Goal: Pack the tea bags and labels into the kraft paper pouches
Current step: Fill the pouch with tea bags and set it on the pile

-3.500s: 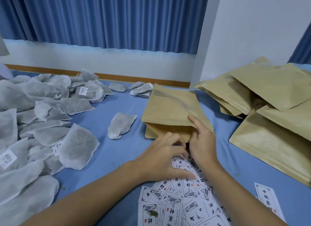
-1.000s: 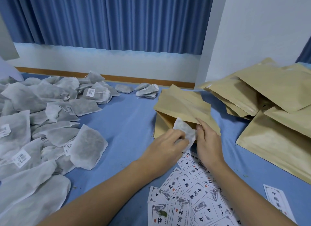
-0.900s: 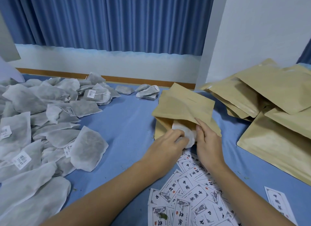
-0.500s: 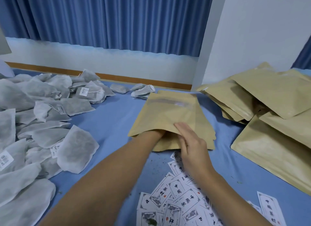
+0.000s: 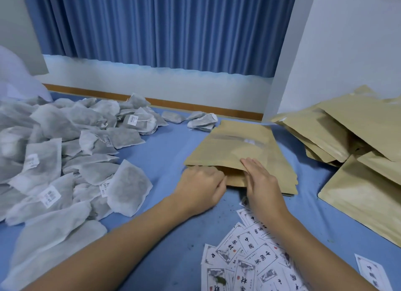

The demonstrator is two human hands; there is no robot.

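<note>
**Fig. Head view, pouch-filling step.** One pouch [image 5: 236,147] lies flat at centre of the table [image 5: 169,152], on top of at least one more flat pouch whose edge shows at its right. Its long axis runs away from the person, with the far end tipped slightly left. The mouth faces the person, right at both sets of fingertips. Pouch contents are hidden.

- **L hand** [image 5: 201,184]: knuckles up at the mouth's left corner, fingers curled, tips against the lower lip. Whether they pinch the lip or hold nothing cannot be told.
- **R hand** [image 5: 260,178]: fingers straight and close together, laid flat on the upper wall at the mouth edge. It grips nothing.

**Key relation (judgement).** The next item must enter along the long axis, from the person's side.
- Tea bags [image 5: 65,160] lie left of L hand, with the nearest bag [image 5: 128,186] close by, so L hand is better placed for a bag.
- Labels [image 5: 249,260] lie on the near side of R hand, partly under the R forearm, so R hand suits a label.

**Counts.**
- Hands: 2.
- Pouch in work: 1.
- Pouch pile [image 5: 358,149] at right: approx. 6+ visible; overlap prevents an exact no.
- Tea bags: several dozen in the heap, not countable, plus a far group [image 5: 201,122] of a few by the far edge.
- Labels: approx. a dozen, fanned and overlapping, plus 1 stray label [image 5: 368,271] at lower right, well apart.
</note>
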